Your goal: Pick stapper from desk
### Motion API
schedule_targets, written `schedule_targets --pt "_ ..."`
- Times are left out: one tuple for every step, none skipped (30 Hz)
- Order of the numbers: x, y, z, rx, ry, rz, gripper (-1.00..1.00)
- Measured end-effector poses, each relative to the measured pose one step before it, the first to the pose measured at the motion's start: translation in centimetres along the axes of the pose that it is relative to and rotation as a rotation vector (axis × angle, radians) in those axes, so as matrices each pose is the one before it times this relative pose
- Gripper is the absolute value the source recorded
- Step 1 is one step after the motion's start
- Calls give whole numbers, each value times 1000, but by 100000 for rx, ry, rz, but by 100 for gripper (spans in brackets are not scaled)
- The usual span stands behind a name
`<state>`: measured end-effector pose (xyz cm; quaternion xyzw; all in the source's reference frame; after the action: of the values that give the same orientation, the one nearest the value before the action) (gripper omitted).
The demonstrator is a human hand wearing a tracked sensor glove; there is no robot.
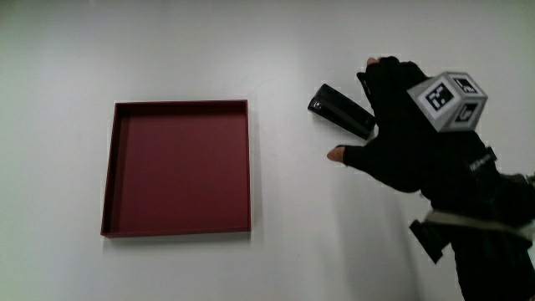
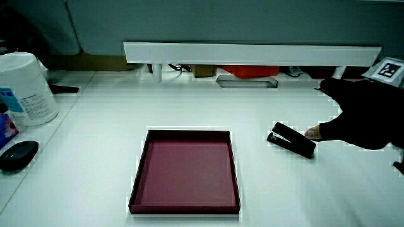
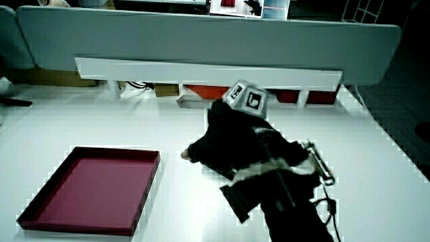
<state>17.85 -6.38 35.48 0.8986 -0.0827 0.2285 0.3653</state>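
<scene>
While the stapler (image 1: 341, 111) lies flat on the white table (image 1: 276, 251), beside the red tray (image 1: 180, 104) and apart from it, the hand (image 1: 401, 134) sits over the stapler's end that points away from the tray. Its thumb (image 1: 336, 155) and fingers (image 1: 380, 67) are spread to either side of the black body, relaxed and holding nothing as far as I can judge. In a side view the glove hides the stapler altogether.

To grasp well, the hand should probably settle lower so the thumb meets the long side nearer the person and the fingers meet the farther one. Pinching about mid-length should keep the stapler from tipping, and a straight lift would keep it off the tray's wall.

Counted: one stapler, one tray, one gloved hand carrying one patterned cube (image 1: 449, 100). At the table's edge in a side view stand one wipes tub (image 2: 25, 88) and one dark mouse (image 2: 17, 154).
</scene>
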Motion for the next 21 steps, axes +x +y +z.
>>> schedule_targets --pt "2076 1766 -510 7478 -4189 2643 0" --pt "-267 316 314 -1623 2737 951 0" --pt "-226 353 280 -1502 649 962 0" --pt "61 503 171 -1139 939 1911 0" --pt "1019 876 -110 -444 4521 -3693 0" --pt "-611 75 331 -1258 2306 4102 0" --pt "229 480 31 -1654 2103 -421 0" --pt "658 697 -45 364 1117 -1709 0" --pt "451 586 -20 -444 1622 -918 0" --pt "2 276 60 -6041 3254 -3909 0" --pt "477 646 -60 5106 -1286 3388 0" --pt "69 298 -62 1011 1068 582 0" --pt "630 674 -234 -1023 462 -1924 0" --pt "355 456 -194 -7397 5811 -4715 0" --pt "502 690 -86 6243 -3988 3275 0" --pt "354 485 -158 143 942 -1113 0" --pt "407 507 -192 -522 205 -1665 0" --pt "537 594 -201 -830 997 -1161 0" --pt "185 287 -153 -700 406 -1242 0" --pt "570 541 -212 -69 298 -1793 0" --pt "405 485 -180 -403 141 -380 0"
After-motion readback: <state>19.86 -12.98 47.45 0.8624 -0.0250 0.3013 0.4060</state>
